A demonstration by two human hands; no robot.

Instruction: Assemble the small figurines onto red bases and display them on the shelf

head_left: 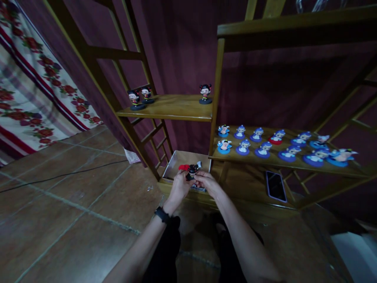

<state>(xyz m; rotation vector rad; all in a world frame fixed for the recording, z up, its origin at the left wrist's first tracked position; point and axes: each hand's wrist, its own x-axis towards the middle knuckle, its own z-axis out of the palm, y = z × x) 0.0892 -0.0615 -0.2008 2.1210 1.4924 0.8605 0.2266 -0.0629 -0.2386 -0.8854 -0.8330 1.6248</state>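
Note:
Between my two hands is a small black-haired figurine [192, 170], held over an open cardboard box [171, 162]. My left hand [180, 184] grips it from the left, and a dark watch circles that wrist. From the right, the fingers of my right hand [205, 179] close on its side. Inside the box, a red piece [183, 167] and a white-and-black figurine [199, 164] lie behind the held one; what lies under my hands is hidden. Three similar black-haired figurines stand on the upper left shelf [176, 105], one at its right end [205, 93].
Two rows of blue, purple and red-based figurines [264, 149] fill the right shelf. A phone [276, 186] lies on the lowest board. Wooden shelf posts [217, 94] frame the space. A dark cable [61, 176] crosses the tiled floor, and a white box [356, 251] is at lower right.

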